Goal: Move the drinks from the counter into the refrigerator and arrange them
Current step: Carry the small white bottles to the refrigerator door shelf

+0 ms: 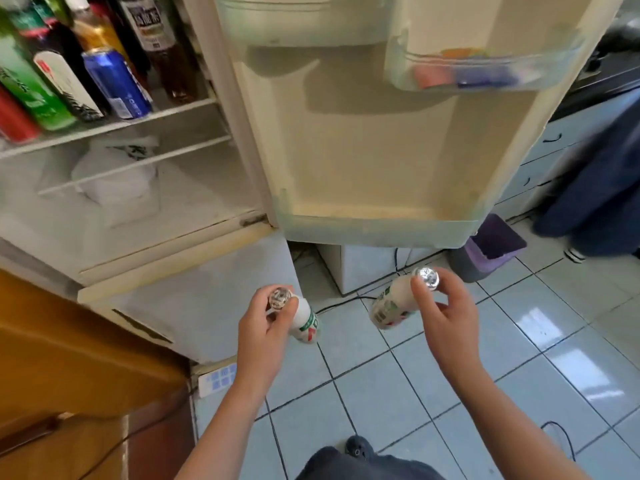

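The room is bright with soft light. White glare shines off the floor tiles (540, 327) to the right of the right hand (446, 325), and the foil top (427, 278) of the bottle (389, 304) in its fingers (453, 289) sparkles. Above the fingers, the door shelf (485, 67) looks blurry, and grey shadows lie on the fridge door (363, 150). Straight lines bend near the edges.

Both bare forearms are held forward, apart. The left grip (263, 322) is curled round the neck of a small white foil-capped plastic bottle (306, 322); the right grip (446, 313) is closed on the top of a second white foil-capped bottle (391, 303).
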Tool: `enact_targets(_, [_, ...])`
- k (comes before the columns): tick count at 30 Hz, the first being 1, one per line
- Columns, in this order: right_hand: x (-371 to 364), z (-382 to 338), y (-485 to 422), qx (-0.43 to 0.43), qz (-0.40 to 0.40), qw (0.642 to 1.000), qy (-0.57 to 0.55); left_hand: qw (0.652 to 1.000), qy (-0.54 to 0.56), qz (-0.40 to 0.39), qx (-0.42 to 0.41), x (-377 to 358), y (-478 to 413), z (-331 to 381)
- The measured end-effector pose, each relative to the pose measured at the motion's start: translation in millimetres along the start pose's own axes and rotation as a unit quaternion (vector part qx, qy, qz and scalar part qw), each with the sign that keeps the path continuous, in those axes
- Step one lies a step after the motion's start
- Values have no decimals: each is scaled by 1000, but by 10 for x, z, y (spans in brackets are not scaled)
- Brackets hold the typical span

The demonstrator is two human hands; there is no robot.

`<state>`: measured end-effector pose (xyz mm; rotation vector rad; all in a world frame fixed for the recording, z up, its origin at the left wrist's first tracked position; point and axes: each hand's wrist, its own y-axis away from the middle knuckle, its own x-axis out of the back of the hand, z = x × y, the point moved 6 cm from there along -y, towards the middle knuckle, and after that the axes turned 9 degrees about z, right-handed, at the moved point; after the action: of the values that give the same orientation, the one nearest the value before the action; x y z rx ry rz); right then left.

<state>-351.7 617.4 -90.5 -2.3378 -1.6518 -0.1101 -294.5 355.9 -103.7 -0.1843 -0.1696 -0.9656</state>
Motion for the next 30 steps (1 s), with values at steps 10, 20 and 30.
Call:
enact_targets(10, [-392, -634, -1246, 70, 89, 993, -12, 990, 87, -49, -98, -632, -1323, 827])
enact_targets(20, [-851, -288, -1894, 53, 58, 983, 165, 980, -25, -142, -135, -1437, -2141, 693])
enact_targets(30, [-1040, 71, -1770, 66, -12, 972, 226, 970, -69, -226, -60, -1564, -2159, 220])
